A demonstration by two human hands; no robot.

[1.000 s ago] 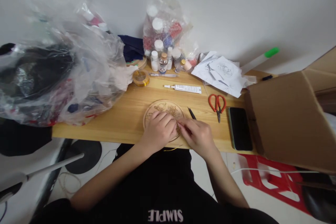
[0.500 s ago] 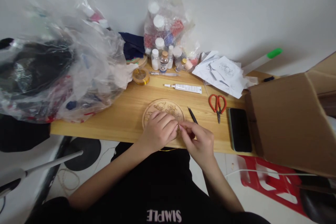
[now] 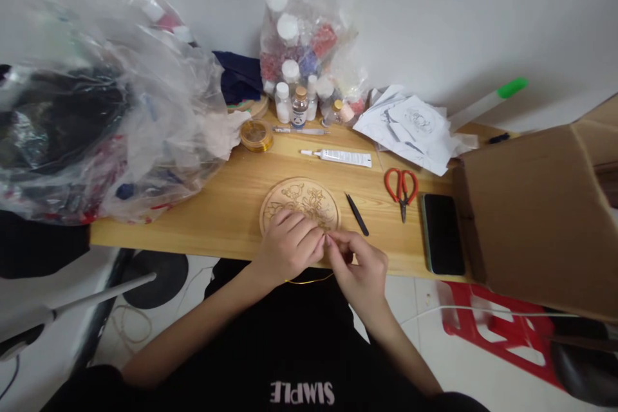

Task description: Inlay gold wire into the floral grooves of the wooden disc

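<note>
A round wooden disc point(image 3: 302, 201) with a carved flower pattern lies on the wooden table point(image 3: 232, 206) near its front edge. My left hand point(image 3: 290, 248) rests curled on the disc's near edge, fingers pressed together. My right hand point(image 3: 360, 267) is just right of it, its fingers pinched at the disc's near rim, fingertips almost meeting the left hand's. A thin gold wire point(image 3: 309, 280) loops out below the two hands over the table edge. What exactly each pinch holds is hidden by the fingers.
Black tweezers point(image 3: 357, 214), red scissors point(image 3: 400, 185) and a dark phone point(image 3: 441, 233) lie right of the disc. A glue tube point(image 3: 338, 156), a gold wire spool point(image 3: 256, 134), bead bottles point(image 3: 299, 103) and paper sheets point(image 3: 410, 129) sit behind. Plastic bags point(image 3: 111, 116) crowd the left, a cardboard box point(image 3: 535, 219) the right.
Both hands have slid toward me to the disc's near edge, uncovering more of the carved pattern. The right hand pulled back from the tweezers, and more gold wire shows below the hands.
</note>
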